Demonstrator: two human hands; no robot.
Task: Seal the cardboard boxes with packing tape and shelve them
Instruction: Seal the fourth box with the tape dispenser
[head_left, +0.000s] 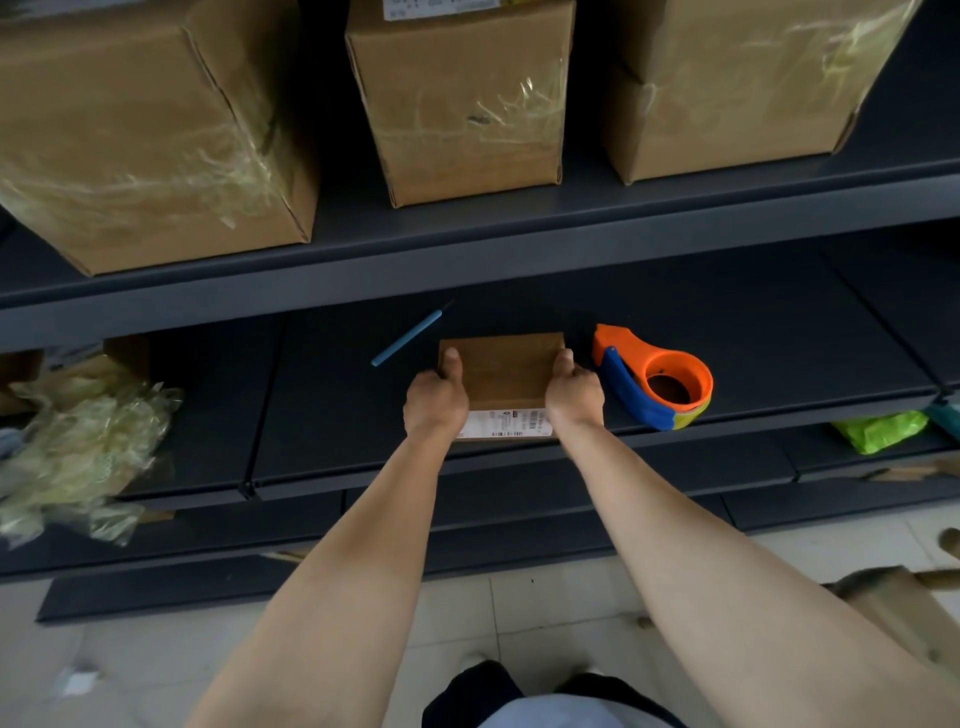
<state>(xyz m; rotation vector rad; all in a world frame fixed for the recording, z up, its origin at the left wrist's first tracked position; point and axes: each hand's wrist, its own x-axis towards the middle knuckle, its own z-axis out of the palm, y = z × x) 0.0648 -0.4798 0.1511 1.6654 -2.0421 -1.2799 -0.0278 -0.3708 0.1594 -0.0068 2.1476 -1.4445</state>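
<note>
Small cardboard box: flat on the dark middle shelf at its front edge, white label on the near side. Left hand: grip closed on the box's left edge, thumb on top. Right hand: grip closed on the right edge, thumb on top. Tape dispenser: orange and blue, just right of the box on the same shelf. Blue stick-like tool: just left of the box. Large cardboard boxes: three, taped, on the upper shelf. Crumpled plastic wrap: far left. Green bundle: lower right.
</note>
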